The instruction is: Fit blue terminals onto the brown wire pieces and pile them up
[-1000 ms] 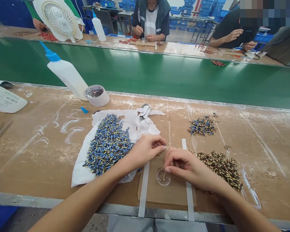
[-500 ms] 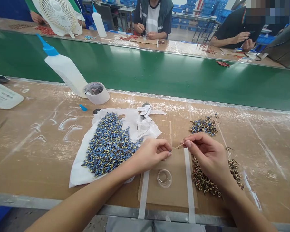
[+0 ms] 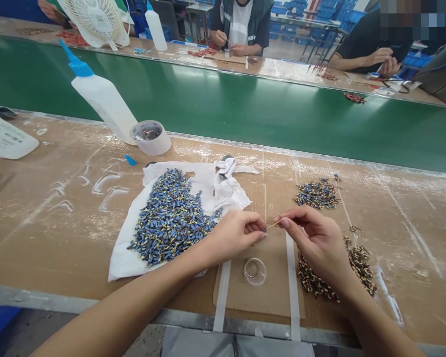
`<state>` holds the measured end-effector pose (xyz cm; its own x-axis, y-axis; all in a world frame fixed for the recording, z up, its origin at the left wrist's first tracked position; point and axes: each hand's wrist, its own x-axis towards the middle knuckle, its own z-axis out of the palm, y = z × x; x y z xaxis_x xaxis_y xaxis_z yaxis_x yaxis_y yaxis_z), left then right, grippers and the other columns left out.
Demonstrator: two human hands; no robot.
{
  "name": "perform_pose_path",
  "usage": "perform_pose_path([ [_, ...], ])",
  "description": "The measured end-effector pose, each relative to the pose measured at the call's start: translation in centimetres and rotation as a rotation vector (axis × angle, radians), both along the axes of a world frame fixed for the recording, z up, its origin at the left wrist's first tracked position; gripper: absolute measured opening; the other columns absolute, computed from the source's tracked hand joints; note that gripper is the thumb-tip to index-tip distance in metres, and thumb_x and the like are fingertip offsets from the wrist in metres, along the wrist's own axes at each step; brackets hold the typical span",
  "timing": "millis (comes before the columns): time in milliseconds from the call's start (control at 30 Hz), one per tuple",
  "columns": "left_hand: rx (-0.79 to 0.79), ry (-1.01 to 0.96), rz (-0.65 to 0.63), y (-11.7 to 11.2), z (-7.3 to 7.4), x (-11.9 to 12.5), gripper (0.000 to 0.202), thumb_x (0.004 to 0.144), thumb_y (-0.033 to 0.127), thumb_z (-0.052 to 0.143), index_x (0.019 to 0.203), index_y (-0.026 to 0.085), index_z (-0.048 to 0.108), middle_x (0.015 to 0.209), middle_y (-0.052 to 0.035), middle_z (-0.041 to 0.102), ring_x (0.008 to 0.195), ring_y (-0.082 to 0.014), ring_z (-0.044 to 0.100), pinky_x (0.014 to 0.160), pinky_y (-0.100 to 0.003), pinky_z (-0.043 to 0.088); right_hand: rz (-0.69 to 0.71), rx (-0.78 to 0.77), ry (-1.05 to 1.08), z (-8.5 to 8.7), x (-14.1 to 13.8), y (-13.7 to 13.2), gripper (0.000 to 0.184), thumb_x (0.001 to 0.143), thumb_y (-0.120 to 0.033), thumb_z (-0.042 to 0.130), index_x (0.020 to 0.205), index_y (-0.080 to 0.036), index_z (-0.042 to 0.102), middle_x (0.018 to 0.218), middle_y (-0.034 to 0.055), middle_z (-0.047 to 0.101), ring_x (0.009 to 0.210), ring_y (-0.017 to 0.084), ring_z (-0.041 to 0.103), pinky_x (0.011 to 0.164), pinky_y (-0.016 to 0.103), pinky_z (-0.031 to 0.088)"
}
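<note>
Between thumb and fingers, my right hand pinches a thin wooden stick that looks like a toothpick. Its tip meets the fingertips of my left hand, which are pinched on a tiny blue piece, mostly hidden. Below both hands a small clear plastic cup rests on a taped cardboard piece. To the left, a heap of small blue, yellow and dark pieces lies on a white cloth. A smaller blue-and-yellow pile sits beyond my right hand, and a black-and-cream pile lies partly under it.
A white squeeze bottle with a blue nozzle leans beside a tape roll. A blue cap lies nearby. Past the green belt, people work at another bench with a fan and red piles.
The view has shifted slightly. The stick's tip has come up to my left fingertips, where a bit of blue now shows; both hands otherwise keep nearly the same pose.
</note>
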<state>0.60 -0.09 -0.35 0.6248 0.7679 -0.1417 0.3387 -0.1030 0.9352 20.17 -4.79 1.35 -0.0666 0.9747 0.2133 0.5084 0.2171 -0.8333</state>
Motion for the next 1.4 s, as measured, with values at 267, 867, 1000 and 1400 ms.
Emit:
perform_pose_path([
  [267,-0.016,0.006,-0.023,0.0,0.7,0.0,0.009,0.082,0.016,0.059,0.086,0.012,0.066,0.069,-0.0005,0.062,0.065,-0.0112,0.056,0.063,-0.022,0.043,0.039,-0.001,-0.03,0.0,-0.2,0.0,0.008,0.09,-0.026,0.061,0.088,-0.02,0.066,0.083,0.0036,0.073,0.075,0.018,0.067,0.067,0.029,0.05],
  [867,0.015,0.001,-0.054,0.0,0.6,-0.1,0.008,0.082,0.014,0.059,0.084,0.012,0.067,0.07,0.0001,0.064,0.066,-0.0109,0.057,0.063,-0.021,0.042,0.143,0.126,-0.095,0.1,-0.3,-0.2,0.005,0.089,-0.017,0.06,0.089,-0.021,0.064,0.085,0.0016,0.071,0.078,0.015,0.066,0.072,0.026,0.048],
  [1000,0.018,0.001,-0.051,0.0,0.5,-0.1,0.006,0.082,0.014,0.06,0.083,0.013,0.066,0.068,0.0009,0.063,0.065,-0.0104,0.056,0.063,-0.021,0.043,0.088,0.056,-0.005,0.3,0.4,-0.3,0.006,0.088,-0.018,0.062,0.09,-0.023,0.065,0.086,0.0014,0.071,0.08,0.016,0.066,0.071,0.026,0.049],
  [1400,-0.033,-0.048,-0.086,0.1,0.5,-0.4,0.014,0.083,0.011,0.054,0.088,0.013,0.067,0.077,-0.0023,0.068,0.071,-0.0122,0.06,0.068,-0.023,0.046,0.594,-0.112,-0.02,1.2,-1.0,-1.1,0.01,0.091,-0.016,0.059,0.096,-0.021,0.067,0.099,0.004,0.065,0.093,0.015,0.06,0.083,0.029,0.048],
])
